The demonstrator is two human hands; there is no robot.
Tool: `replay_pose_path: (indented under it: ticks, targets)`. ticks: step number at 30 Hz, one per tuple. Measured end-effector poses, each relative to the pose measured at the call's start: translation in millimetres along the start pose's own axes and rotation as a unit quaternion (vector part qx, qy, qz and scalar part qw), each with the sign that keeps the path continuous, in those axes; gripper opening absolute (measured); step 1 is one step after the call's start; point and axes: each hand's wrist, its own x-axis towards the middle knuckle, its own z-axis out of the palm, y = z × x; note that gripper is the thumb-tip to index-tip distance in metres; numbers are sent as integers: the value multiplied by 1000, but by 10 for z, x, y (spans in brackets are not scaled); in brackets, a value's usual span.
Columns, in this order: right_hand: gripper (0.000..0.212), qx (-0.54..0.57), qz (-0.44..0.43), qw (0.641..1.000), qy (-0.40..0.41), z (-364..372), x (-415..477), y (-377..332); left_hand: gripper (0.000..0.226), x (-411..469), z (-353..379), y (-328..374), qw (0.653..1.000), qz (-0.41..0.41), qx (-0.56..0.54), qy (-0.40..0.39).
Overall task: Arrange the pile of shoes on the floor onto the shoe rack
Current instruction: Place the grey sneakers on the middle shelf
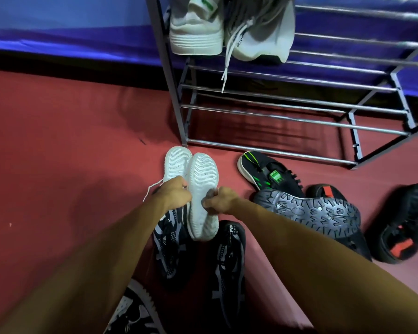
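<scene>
Scanning left to right. The bare red floor (pixel 58 165) at far left is open room with nothing to snag on.

The left hand (pixel 173 192) curls round the left shoe of the white pair (pixel 202 179) near mid-sole. A loose lace (pixel 152 189) trails off to its left. The right hand (pixel 221 201) pinches the edge of the right shoe. Both soles face up and the two shoes are pressed side by side, probably gathered so they travel as one unit. The pair is held over the pile with toes toward the shoe rack (pixel 275 121), just short of its lowest front bar.

Under the hands a patterned black pair (pixel 169 247) lies on the floor, partly hidden by the white heels.

The rack's upper tier carries a white-green sneaker (pixel 196 32) and a grey-white sneaker (pixel 258 32) at its left end, one lace hanging down past the bars. The bars to their right are free, and the lower tiers look bare.

Judgement: the easiest opening is the lower tiers, straight ahead of the toes. The rack's left upright is the edge to clear.

Further right on the floor lie a black-green shoe (pixel 268 174), an upturned black sole (pixel 311 213) and a black-red shoe (pixel 408 225). The last two lie apart from the hands and off the path to the rack.
</scene>
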Motion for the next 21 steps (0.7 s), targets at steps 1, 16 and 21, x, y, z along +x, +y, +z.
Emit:
replay_pose_path:
  ticks: [1, 16, 21]
  targets:
    - [18, 9, -2, 1000, -6, -18, -12, 31, 38, -33, 11, 19, 1000, 2, -8, -2]
    - [24, 114, -41, 992, 37, -927, -1355, 144, 29, -1146, -101, 1097, 990, 132, -8, 42]
    - [16, 105, -81, 991, -8, -1352, -2003, 28, 32, -1617, -255, 1499, 982, 177, 1, 72]
